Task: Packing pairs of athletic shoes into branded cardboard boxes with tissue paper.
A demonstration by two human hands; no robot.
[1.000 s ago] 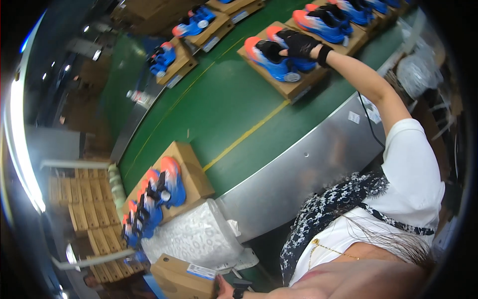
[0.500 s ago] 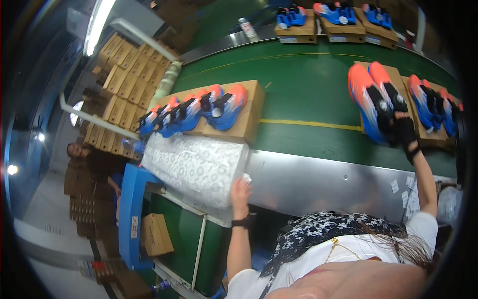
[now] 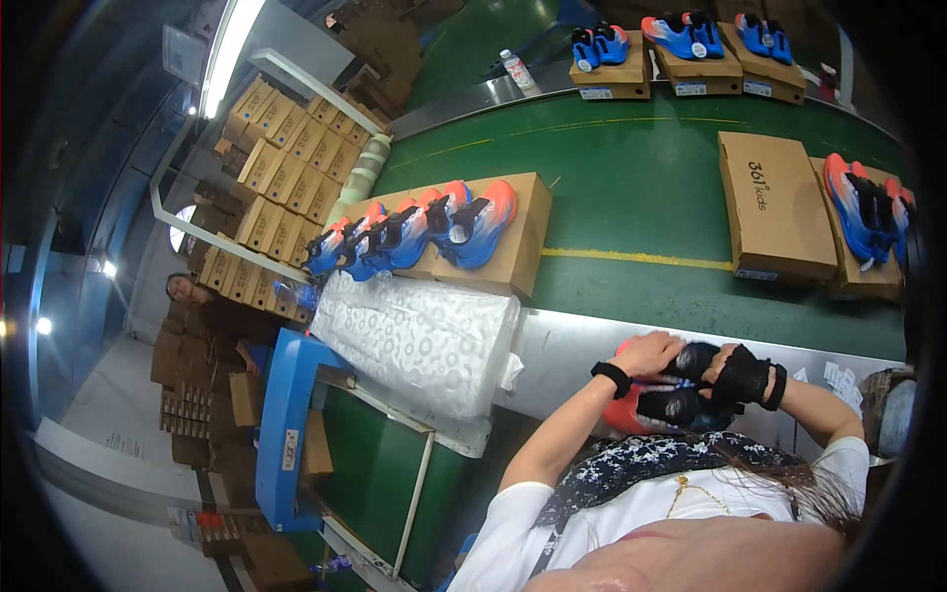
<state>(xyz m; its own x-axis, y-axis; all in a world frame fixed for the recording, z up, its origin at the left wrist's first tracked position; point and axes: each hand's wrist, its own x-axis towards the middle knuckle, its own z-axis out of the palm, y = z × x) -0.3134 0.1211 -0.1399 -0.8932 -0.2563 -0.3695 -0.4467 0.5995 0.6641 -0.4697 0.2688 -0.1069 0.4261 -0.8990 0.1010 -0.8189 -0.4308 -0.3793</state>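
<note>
A pair of coral, blue and black kids' sneakers (image 3: 625, 412) lies close to my body at the metal edge of the bench, toes pointing left. My left hand (image 3: 648, 353), with a black band at the wrist, curls over the toe of the farther sneaker. In a black fingerless glove, my right hand (image 3: 742, 379) grips the pair toward the heel end. My hands hide much of the shoes. Beyond, at the right, a closed brown shoebox (image 3: 774, 207) lies on the green belt with nothing on its lid.
More sneakers (image 3: 858, 212) sit on boxes at the right. A sneaker row (image 3: 478, 225) stands on boxes at the left, behind a stack of patterned wrapping sheets (image 3: 414, 340). Shoeboxes with sneakers (image 3: 681, 39) line the far edge, near a bottle (image 3: 516, 69). A blue frame (image 3: 286, 434) stands left.
My right hand has brought the sneaker pair from the right-hand box down toward my body. My left hand has left the wrapping sheets and moved right onto the shoes.
</note>
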